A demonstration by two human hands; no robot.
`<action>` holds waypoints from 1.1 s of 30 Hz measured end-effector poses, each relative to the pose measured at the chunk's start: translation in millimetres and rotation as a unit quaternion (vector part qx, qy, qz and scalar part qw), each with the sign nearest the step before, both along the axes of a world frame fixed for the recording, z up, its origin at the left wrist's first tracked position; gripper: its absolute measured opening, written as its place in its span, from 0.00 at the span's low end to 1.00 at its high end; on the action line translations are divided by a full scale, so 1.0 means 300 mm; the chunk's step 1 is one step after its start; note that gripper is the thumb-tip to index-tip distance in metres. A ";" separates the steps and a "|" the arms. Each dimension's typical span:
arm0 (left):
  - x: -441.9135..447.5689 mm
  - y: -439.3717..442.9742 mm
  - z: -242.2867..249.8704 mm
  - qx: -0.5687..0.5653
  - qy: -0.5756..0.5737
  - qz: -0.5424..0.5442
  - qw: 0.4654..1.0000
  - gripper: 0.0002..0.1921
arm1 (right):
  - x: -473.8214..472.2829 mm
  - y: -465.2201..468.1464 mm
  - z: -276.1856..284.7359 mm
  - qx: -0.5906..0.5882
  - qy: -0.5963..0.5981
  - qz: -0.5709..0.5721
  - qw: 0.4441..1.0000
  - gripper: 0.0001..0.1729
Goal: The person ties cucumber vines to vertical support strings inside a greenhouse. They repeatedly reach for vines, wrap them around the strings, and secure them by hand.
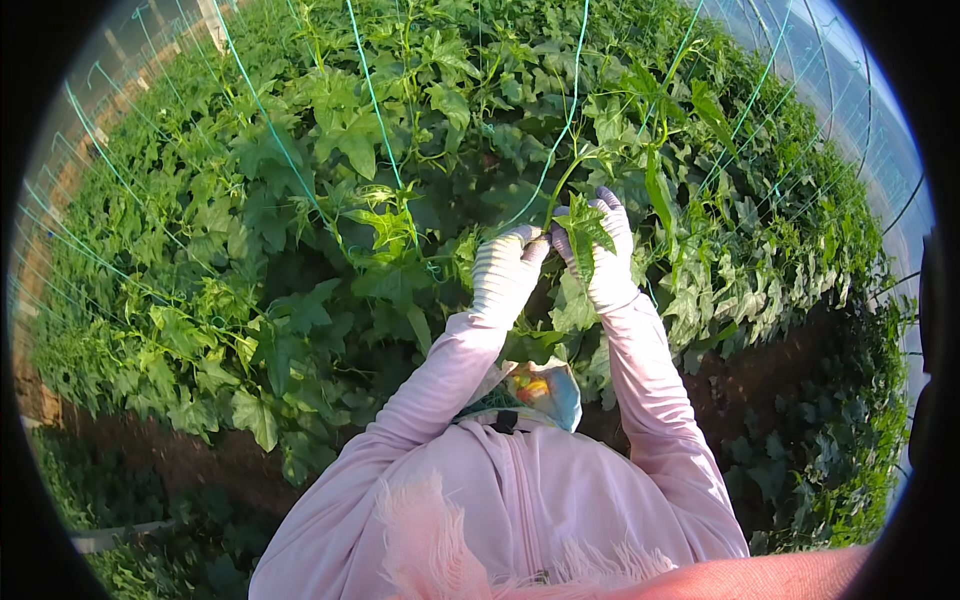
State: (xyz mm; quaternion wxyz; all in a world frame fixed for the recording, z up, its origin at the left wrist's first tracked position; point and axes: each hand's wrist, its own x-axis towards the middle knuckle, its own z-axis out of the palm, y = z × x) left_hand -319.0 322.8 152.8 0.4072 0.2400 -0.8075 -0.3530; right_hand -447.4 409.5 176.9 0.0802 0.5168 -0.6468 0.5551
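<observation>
A green vine stem point(561, 184) with lobed leaves rises between my two gloved hands. My left hand point(510, 271), in a striped knit glove, pinches at the stem's lower part with thumb and fingers. On the stem's other side, my right hand point(600, 251) has its fingertips at the same spot, partly hidden by a leaf point(585, 231). A green string point(551, 154) comes down from above to my left hand's fingers. Whether my right fingers grip stem or string cannot be told. At my waist hangs an open bag point(551, 386) with green twine point(484, 405) beside it.
Dense leafy vines point(300, 225) spread ahead and to both sides, with more green strings point(375, 97) running up from them. Brown soil point(731, 382) shows between rows. Curved hoops point(868, 97) and plastic sheeting stand at the right. A pink fringed scarf point(780, 577) lies across my chest.
</observation>
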 end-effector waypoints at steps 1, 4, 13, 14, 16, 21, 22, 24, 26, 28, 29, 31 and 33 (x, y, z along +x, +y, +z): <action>0.001 0.002 0.003 0.021 0.005 -0.024 0.999 0.12 | -0.023 0.016 0.022 0.039 0.142 -0.062 0.987 0.15; -0.003 0.000 0.013 0.058 0.017 -0.076 0.995 0.13 | -0.072 0.056 0.096 0.102 0.339 -0.192 0.915 0.14; -0.019 -0.010 0.005 -0.055 -0.008 -0.013 0.998 0.12 | -0.022 0.071 0.116 0.147 0.351 -0.149 0.913 0.24; -0.020 0.000 0.002 -0.100 -0.008 0.026 0.995 0.12 | -0.023 0.062 0.111 0.138 0.368 -0.159 0.906 0.22; -0.018 0.020 -0.004 -0.190 -0.007 0.102 0.976 0.11 | -0.023 0.055 0.100 0.124 0.386 -0.164 0.900 0.18; -0.028 -0.002 -0.021 -0.106 -0.049 -0.015 0.993 0.12 | -0.057 0.070 0.093 0.091 0.408 -0.206 0.885 0.12; -0.029 -0.015 -0.028 -0.050 -0.042 -0.031 0.997 0.12 | -0.072 0.079 0.103 0.092 0.413 -0.240 0.873 0.11; -0.037 -0.045 -0.047 0.050 -0.009 -0.056 0.997 0.12 | -0.123 0.101 0.145 0.109 0.103 -0.215 0.965 0.07; -0.039 -0.080 -0.066 0.044 -0.042 -0.048 0.997 0.13 | -0.167 0.137 0.210 0.376 0.101 -0.237 0.890 0.12; -0.046 -0.099 -0.081 0.004 -0.084 -0.016 0.996 0.14 | -0.171 0.154 0.269 0.549 0.183 -0.290 0.762 0.19; -0.052 -0.103 -0.088 0.126 -0.088 -0.054 0.987 0.14 | -0.165 0.156 0.307 0.631 0.219 -0.329 0.668 0.23; -0.071 -0.094 -0.101 0.165 -0.024 -0.098 0.981 0.13 | -0.088 0.149 0.344 0.348 0.288 -0.329 0.829 0.24; -0.099 -0.070 -0.117 0.132 -0.022 -0.132 0.982 0.12 | 0.013 0.079 0.369 0.023 0.071 -0.073 0.995 0.29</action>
